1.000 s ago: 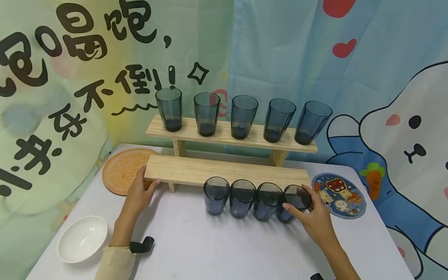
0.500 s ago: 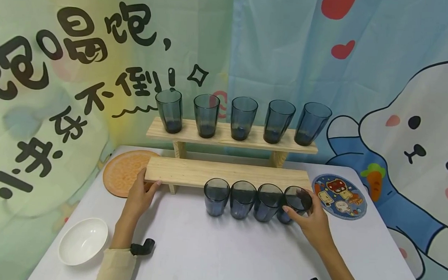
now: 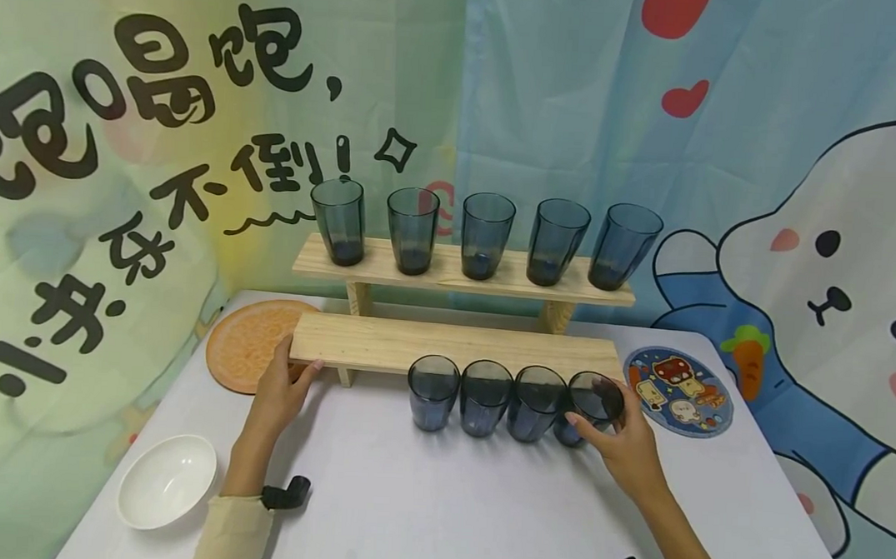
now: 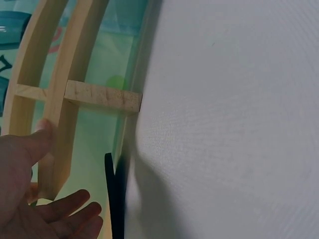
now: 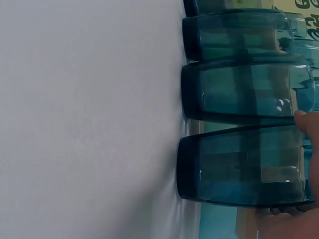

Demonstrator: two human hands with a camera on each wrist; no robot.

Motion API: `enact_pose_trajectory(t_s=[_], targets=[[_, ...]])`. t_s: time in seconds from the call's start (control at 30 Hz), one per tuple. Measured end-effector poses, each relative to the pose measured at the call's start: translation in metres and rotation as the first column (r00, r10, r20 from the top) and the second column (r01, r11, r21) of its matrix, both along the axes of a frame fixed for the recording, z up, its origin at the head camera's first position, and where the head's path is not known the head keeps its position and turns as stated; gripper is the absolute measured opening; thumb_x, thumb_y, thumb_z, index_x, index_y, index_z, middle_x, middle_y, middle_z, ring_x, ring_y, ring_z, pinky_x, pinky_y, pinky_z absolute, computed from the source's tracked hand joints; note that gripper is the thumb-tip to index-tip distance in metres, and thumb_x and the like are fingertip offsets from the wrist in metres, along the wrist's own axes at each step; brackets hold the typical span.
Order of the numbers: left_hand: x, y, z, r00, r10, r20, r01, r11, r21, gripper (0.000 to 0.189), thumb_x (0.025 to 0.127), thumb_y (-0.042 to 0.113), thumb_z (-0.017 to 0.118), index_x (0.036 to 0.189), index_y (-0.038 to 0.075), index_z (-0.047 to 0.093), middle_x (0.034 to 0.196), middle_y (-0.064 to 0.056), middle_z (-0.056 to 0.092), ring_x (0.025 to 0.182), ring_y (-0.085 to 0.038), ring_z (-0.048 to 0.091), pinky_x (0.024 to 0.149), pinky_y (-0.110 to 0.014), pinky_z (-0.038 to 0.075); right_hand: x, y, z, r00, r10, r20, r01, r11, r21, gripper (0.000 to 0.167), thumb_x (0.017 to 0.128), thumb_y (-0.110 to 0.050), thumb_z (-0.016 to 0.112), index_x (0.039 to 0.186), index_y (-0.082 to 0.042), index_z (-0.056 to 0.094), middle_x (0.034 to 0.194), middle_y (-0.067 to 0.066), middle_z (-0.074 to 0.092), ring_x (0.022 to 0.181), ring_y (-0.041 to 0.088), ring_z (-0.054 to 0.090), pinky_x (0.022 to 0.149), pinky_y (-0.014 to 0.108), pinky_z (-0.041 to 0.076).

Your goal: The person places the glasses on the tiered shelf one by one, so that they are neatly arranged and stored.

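A two-tier wooden shelf stands on the table. My left hand grips the left end of its lower board; in the left wrist view the thumb lies on the board's edge and the other fingers spread past its end. On the table before this board, several blue-tinted drinking glasses stand upright in a row. My right hand holds the rightmost glass between thumb and fingers, near its rim. Its base appears to rest on the table. The fingers behind that glass are partly hidden.
Several matching glasses stand spaced along the upper board. A round orange mat lies at the left, a white bowl nearer the front. At the right lies a round blue patterned mat. Printed curtains hang behind.
The right wrist and forearm have shifted slightly left since a second ago, and the whole view has dipped a little. Both hands keep their holds; the glasses and shelf stay in place.
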State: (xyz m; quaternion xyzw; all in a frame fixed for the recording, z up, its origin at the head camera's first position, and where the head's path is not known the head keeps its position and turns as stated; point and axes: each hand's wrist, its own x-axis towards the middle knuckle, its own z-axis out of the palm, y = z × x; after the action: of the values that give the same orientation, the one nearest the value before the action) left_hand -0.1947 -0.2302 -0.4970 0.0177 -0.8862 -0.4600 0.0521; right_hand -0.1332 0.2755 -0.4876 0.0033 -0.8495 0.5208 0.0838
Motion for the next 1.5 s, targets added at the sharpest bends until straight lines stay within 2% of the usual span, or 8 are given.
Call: enact_pose_trajectory(t_s=[0.27, 0.5, 0.7, 0.8, 0.97, 1.13, 1.37, 1.5], targets=[[-0.001, -0.001, 0.000, 1.000, 0.009, 0.006, -0.009, 1.000, -0.022, 0.076, 0.110, 0.026, 0.059, 0.166, -0.003, 0.015, 0.162, -0.037, 0.034, 0.145, -0.051, 0.045, 0.123, -0.059, 0.033, 0.011, 0.004, 0.012, 0.998, 0.008, 0.069, -0.011, 0.999, 0.043, 0.093, 0.092, -0.029, 0.086, 0.162, -0.003, 0.030, 0.160, 0.027, 0.040, 0.153, 0.046, 0.037, 0.117, 0.014, 0.031], [0.000, -0.001, 0.002, 1.000, 0.015, 0.010, -0.015, 0.999, -0.039, 0.076, 0.111, 0.027, 0.059, 0.166, -0.003, 0.015, 0.162, -0.036, 0.035, 0.146, -0.051, 0.044, 0.122, -0.060, 0.034, 0.011, 0.010, 0.042, 0.996, 0.021, 0.084, -0.025, 0.998, 0.051, 0.097, 0.094, -0.029, 0.084, 0.164, 0.000, 0.023, 0.166, 0.029, 0.029, 0.154, 0.047, 0.033, 0.119, 0.037, 0.031], [0.001, -0.001, 0.002, 1.000, 0.007, 0.019, -0.007, 0.999, -0.033, 0.076, 0.111, 0.026, 0.058, 0.166, -0.002, 0.014, 0.162, -0.037, 0.036, 0.142, -0.051, 0.049, 0.118, -0.060, 0.041, 0.000, 0.019, 0.070, 1.000, 0.006, 0.028, -0.007, 0.998, 0.062, 0.091, 0.097, -0.029, 0.080, 0.163, 0.002, 0.024, 0.159, 0.031, 0.038, 0.148, 0.048, 0.041, 0.105, 0.008, 0.041], [0.001, -0.001, 0.003, 1.000, 0.008, 0.023, -0.007, 0.999, -0.037, 0.076, 0.111, 0.027, 0.057, 0.166, -0.002, 0.014, 0.162, -0.037, 0.035, 0.142, -0.051, 0.050, 0.118, -0.060, 0.041, -0.010, 0.022, 0.080, 1.000, -0.003, -0.016, 0.004, 0.997, 0.071, 0.089, 0.099, -0.028, 0.078, 0.162, 0.003, 0.025, 0.156, 0.031, 0.040, 0.144, 0.049, 0.045, 0.097, 0.001, 0.041], [0.001, -0.001, 0.004, 1.000, 0.008, 0.025, -0.007, 0.999, -0.038, 0.077, 0.111, 0.028, 0.058, 0.167, -0.001, 0.014, 0.162, -0.036, 0.036, 0.141, -0.050, 0.050, 0.118, -0.060, 0.040, -0.028, 0.026, 0.090, 0.997, -0.016, -0.078, 0.023, 0.995, 0.094, 0.085, 0.099, -0.026, 0.077, 0.161, 0.003, 0.028, 0.153, 0.031, 0.045, 0.136, 0.045, 0.050, 0.090, -0.001, 0.043], [0.001, -0.001, 0.003, 1.000, 0.006, 0.030, -0.005, 0.999, -0.034, 0.078, 0.111, 0.029, 0.058, 0.167, -0.002, 0.013, 0.162, -0.036, 0.035, 0.141, -0.050, 0.050, 0.118, -0.060, 0.041, -0.045, 0.027, 0.094, 0.997, -0.023, -0.067, 0.031, 0.992, 0.119, 0.088, 0.099, -0.033, 0.077, 0.163, 0.002, 0.026, 0.152, 0.030, 0.046, 0.134, 0.044, 0.051, 0.087, -0.002, 0.040], [0.000, -0.002, 0.001, 1.000, 0.007, 0.015, -0.007, 1.000, -0.022, 0.076, 0.111, 0.027, 0.058, 0.167, -0.002, 0.015, 0.160, -0.037, 0.038, 0.139, -0.050, 0.053, 0.116, -0.060, 0.043, -0.064, 0.029, 0.085, 0.999, -0.019, -0.040, 0.024, 0.989, 0.143, 0.090, 0.100, -0.034, 0.076, 0.165, 0.000, 0.024, 0.152, 0.031, 0.046, 0.105, 0.020, 0.049, 0.076, 0.004, 0.043], [0.000, -0.002, 0.002, 1.000, 0.006, 0.007, -0.006, 1.000, -0.019, 0.076, 0.111, 0.026, 0.058, 0.166, -0.002, 0.015, 0.160, -0.037, 0.038, 0.139, -0.050, 0.053, 0.116, -0.059, 0.044, -0.069, 0.030, 0.083, 0.999, -0.008, -0.033, 0.013, 0.992, 0.127, 0.089, 0.100, -0.034, 0.076, 0.164, 0.000, 0.025, 0.153, 0.030, 0.045, 0.114, 0.020, 0.051, 0.078, 0.004, 0.043]])
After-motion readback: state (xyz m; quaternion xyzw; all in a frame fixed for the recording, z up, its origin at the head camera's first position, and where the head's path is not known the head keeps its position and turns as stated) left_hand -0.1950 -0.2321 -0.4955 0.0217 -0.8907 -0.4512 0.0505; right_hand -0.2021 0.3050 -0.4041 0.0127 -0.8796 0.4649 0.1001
